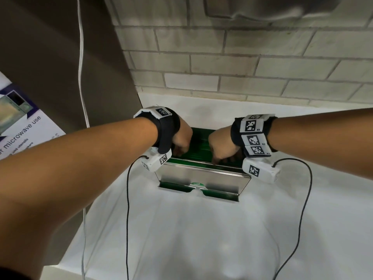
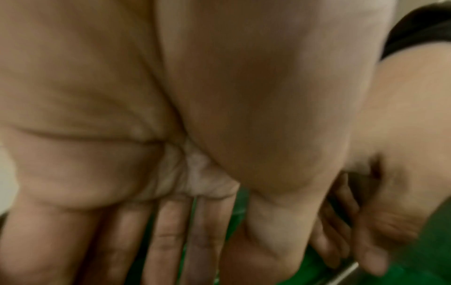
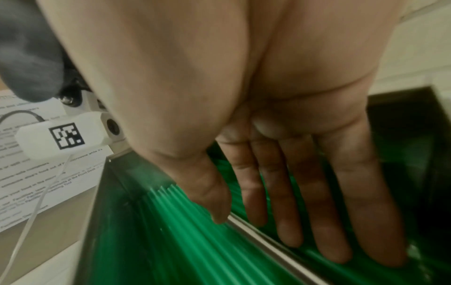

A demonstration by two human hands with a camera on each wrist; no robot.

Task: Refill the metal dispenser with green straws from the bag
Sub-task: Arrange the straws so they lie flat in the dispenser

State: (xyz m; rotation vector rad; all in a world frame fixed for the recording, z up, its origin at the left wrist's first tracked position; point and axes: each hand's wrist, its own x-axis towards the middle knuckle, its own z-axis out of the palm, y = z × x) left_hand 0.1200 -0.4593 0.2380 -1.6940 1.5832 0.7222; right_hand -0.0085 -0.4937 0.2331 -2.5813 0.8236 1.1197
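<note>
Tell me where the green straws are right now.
In the head view the green straws lie in the open top of the metal dispenser on the white counter, between the left hand and right hand; more show in its front tray.

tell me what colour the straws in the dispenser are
Green straws, clearest in the right wrist view.

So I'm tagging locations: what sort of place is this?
Probably a shared office or cafe pantry: a metal straw dispenser on a white counter, a microwave-use notice and a brick wall.
</note>
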